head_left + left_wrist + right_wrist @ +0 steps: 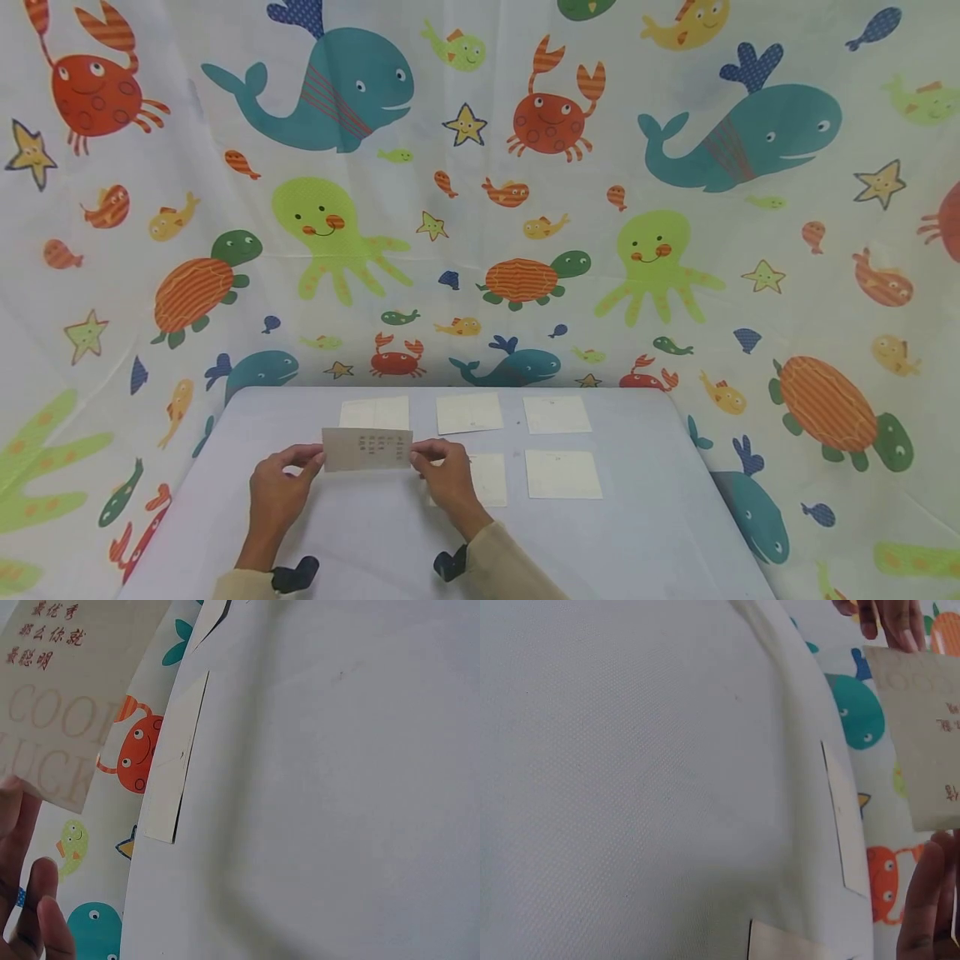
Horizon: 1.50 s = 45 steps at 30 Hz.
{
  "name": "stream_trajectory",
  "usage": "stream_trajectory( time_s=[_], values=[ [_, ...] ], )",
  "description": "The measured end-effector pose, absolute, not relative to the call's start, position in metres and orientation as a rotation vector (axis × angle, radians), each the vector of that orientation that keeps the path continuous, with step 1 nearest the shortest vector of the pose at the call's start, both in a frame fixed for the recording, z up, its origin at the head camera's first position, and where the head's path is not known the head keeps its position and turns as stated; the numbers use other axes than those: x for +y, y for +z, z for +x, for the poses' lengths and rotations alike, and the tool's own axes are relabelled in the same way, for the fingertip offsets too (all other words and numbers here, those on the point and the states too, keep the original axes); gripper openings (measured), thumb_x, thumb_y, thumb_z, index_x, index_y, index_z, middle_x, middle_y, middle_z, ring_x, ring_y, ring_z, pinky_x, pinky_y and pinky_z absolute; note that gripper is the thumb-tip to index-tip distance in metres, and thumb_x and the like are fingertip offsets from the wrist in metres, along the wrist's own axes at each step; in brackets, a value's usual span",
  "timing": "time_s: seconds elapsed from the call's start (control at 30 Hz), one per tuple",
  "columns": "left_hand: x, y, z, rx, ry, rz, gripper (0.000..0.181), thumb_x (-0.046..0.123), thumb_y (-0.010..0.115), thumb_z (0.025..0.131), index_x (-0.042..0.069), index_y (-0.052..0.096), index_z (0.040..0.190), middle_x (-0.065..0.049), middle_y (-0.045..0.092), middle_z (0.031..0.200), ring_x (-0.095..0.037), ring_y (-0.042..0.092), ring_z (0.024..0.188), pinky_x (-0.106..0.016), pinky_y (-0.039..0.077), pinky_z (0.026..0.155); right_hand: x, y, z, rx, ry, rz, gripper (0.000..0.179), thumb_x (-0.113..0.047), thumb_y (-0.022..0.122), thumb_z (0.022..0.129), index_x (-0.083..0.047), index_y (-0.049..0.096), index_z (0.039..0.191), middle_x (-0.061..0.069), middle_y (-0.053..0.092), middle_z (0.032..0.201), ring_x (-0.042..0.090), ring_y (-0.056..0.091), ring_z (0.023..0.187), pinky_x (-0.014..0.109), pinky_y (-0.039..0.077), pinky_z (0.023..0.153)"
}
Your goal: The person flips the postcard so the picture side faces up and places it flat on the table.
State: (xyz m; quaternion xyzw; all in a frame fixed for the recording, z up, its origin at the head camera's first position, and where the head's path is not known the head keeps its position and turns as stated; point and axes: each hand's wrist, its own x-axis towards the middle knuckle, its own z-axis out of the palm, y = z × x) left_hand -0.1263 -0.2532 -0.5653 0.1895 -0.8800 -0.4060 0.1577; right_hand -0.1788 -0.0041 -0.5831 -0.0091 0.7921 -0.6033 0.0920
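So the head view catches the left hand [279, 493] and right hand [452, 482] each pinching one end of a thin beige card [367, 450], held up over the white table [652, 533] where five other cards [557, 414] lie, print way too tiny to read. The left wrist view adds a blue band [21, 897] on a finger, plus small red Chinese characters [52, 634] (最优秀, 那么你就, 最聪明) and big faint letters [49, 766], LUCK legible on the bottom line

White table [637, 533], three far cards [557, 417] in a row, two near cards [564, 477], each row's leftmost partly hidden
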Motion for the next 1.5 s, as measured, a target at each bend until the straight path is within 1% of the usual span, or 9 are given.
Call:
stream_trajectory(
  time_s=[0.13, 0.2, 0.4, 0.53, 0.63, 0.87, 0.93, 1.13, 1.5],
  values=[
    [-0.253, -0.564, -0.126, -2.485, -1.154, 0.546, 0.019, 0.018, 0.078, 0.097, 0.011, 0.080, 0.115, -0.010, 0.081, 0.105, -0.022, 0.066, 0.101, -0.023, 0.045, 0.078, -0.006, -0.583, -0.179, 2.303, -1.868, -0.039, 0.013, -0.017, 0.076, 0.098, -0.026, 0.078, 0.107, -0.009, 0.075, 0.099, 0.007, 0.071, 0.088, 0.024, 0.060, 0.076],
    [-0.253, -0.564, -0.126, -2.474, -1.158, 0.552, 0.018, 0.019, 0.079, 0.097, 0.012, 0.080, 0.114, -0.008, 0.081, 0.103, -0.018, 0.065, 0.099, -0.021, 0.044, 0.077, -0.007, -0.583, -0.180, 2.262, -1.927, -0.043, 0.015, -0.015, 0.077, 0.097, -0.024, 0.076, 0.109, -0.007, 0.075, 0.098, 0.009, 0.073, 0.087, 0.024, 0.061, 0.075],
    [-0.253, -0.565, -0.126, -2.474, -1.173, 0.569, 0.017, 0.022, 0.079, 0.097, 0.013, 0.080, 0.112, -0.007, 0.081, 0.102, -0.016, 0.064, 0.099, -0.030, 0.043, 0.082, -0.008, -0.586, -0.180, 2.241, -2.007, -0.042, 0.019, -0.014, 0.079, 0.095, -0.023, 0.072, 0.110, -0.005, 0.075, 0.096, 0.011, 0.074, 0.082, 0.024, 0.061, 0.073],
    [-0.254, -0.566, -0.125, -2.486, -1.175, 0.568, 0.019, 0.022, 0.079, 0.097, 0.014, 0.081, 0.114, -0.007, 0.081, 0.103, -0.016, 0.063, 0.099, -0.027, 0.043, 0.081, -0.008, -0.585, -0.178, 2.262, -2.003, -0.038, 0.020, -0.013, 0.079, 0.095, -0.024, 0.073, 0.111, -0.006, 0.075, 0.097, 0.011, 0.074, 0.081, 0.024, 0.061, 0.073],
    [-0.256, -0.567, -0.125, -2.508, -1.190, 0.568, 0.026, 0.024, 0.080, 0.096, 0.014, 0.079, 0.120, -0.008, 0.081, 0.107, -0.019, 0.063, 0.102, -0.025, 0.044, 0.080, -0.009, -0.584, -0.177, 2.257, -1.997, -0.033, 0.023, -0.011, 0.079, 0.094, -0.025, 0.074, 0.112, -0.006, 0.075, 0.098, 0.011, 0.074, 0.079, 0.024, 0.061, 0.072],
    [-0.261, -0.566, -0.123, -2.621, -1.260, 0.540, 0.047, 0.028, 0.083, 0.093, 0.012, 0.071, 0.135, -0.014, 0.079, 0.114, -0.028, 0.061, 0.108, -0.034, 0.046, 0.082, -0.010, -0.585, -0.175, 2.283, -1.936, -0.025, 0.040, -0.008, 0.083, 0.089, -0.031, 0.074, 0.120, -0.008, 0.073, 0.099, 0.012, 0.070, 0.079, 0.024, 0.059, 0.070],
    [-0.262, -0.566, -0.123, -2.660, -1.262, 0.534, 0.051, 0.028, 0.084, 0.092, 0.012, 0.069, 0.138, -0.014, 0.078, 0.116, -0.029, 0.061, 0.109, -0.034, 0.047, 0.082, -0.010, -0.586, -0.175, 2.298, -1.909, -0.026, 0.044, -0.008, 0.085, 0.088, -0.033, 0.074, 0.123, -0.010, 0.073, 0.100, 0.012, 0.069, 0.080, 0.024, 0.059, 0.069],
    [-0.263, -0.569, -0.122, -2.727, -1.271, 0.499, 0.061, 0.026, 0.086, 0.090, 0.013, 0.065, 0.145, -0.015, 0.075, 0.122, -0.029, 0.060, 0.111, -0.030, 0.048, 0.082, -0.008, -0.590, -0.173, 2.309, -1.880, -0.046, 0.055, -0.005, 0.088, 0.083, -0.033, 0.074, 0.128, -0.008, 0.074, 0.102, 0.011, 0.069, 0.081, 0.023, 0.057, 0.068],
    [-0.267, -0.579, -0.117, -2.752, -1.251, 0.523, 0.060, 0.021, 0.086, 0.089, 0.011, 0.065, 0.144, -0.017, 0.075, 0.123, -0.030, 0.061, 0.110, -0.030, 0.047, 0.079, -0.010, -0.595, -0.164, 2.294, -1.867, -0.034, 0.054, 0.000, 0.087, 0.081, -0.026, 0.075, 0.127, -0.006, 0.076, 0.100, 0.009, 0.069, 0.079, 0.023, 0.058, 0.068]
  ],
)
